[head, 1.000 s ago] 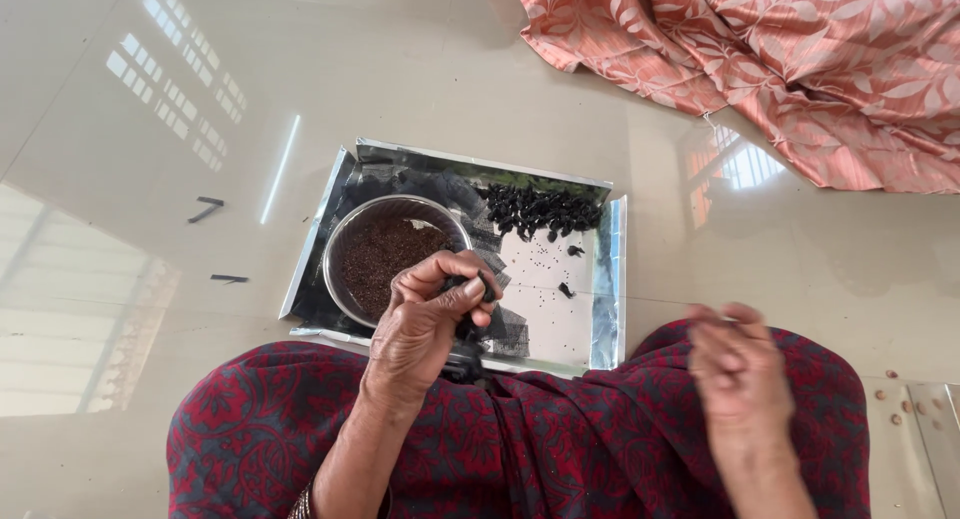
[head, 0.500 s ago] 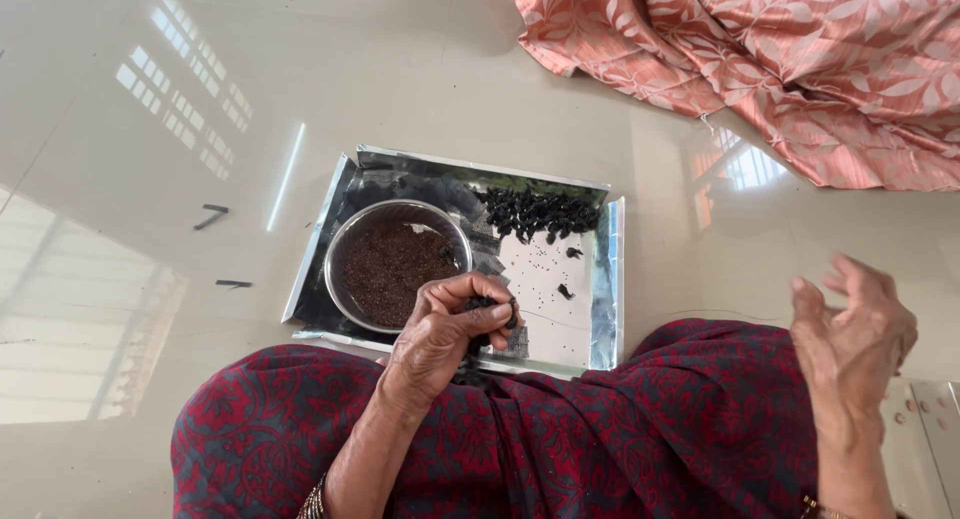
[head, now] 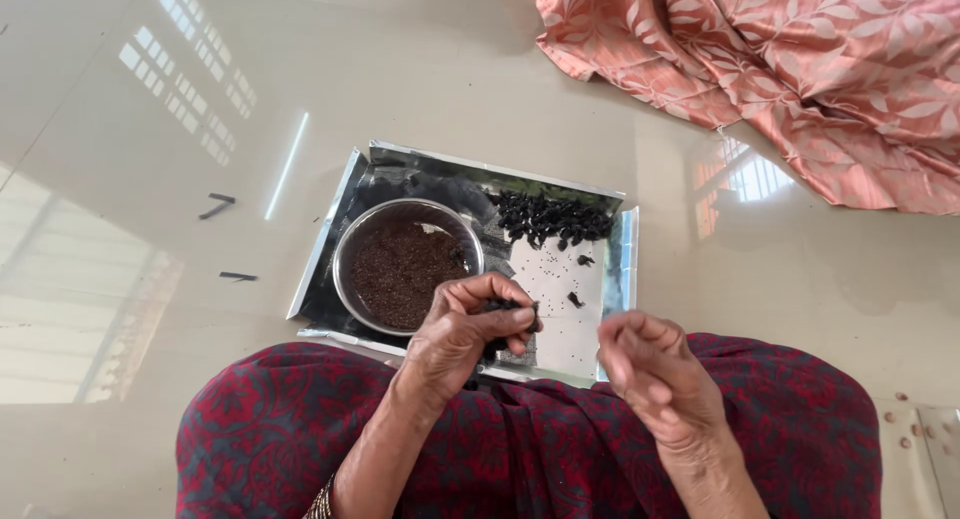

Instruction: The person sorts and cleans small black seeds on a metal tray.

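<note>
my left hand (head: 470, 329) pinched a small dark pod (head: 503, 305) over the steel tray (head: 340, 219), beside the bowl (head: 405, 264) of tiny seeds, so anything falling landed there. my right hand (head: 655, 374) hung empty nearby, fingers loosely curled.

There is only one camera, worn on the person's head. It looks almost straight down at the lap and the shiny floor (head: 150, 129). It is close, so the left hand (head: 465, 329) and right hand (head: 655, 374) look big. The metal tray (head: 330, 244) sits in the middle. A pink cloth (head: 800, 69) fills the corner at 1 o'clock.
</note>
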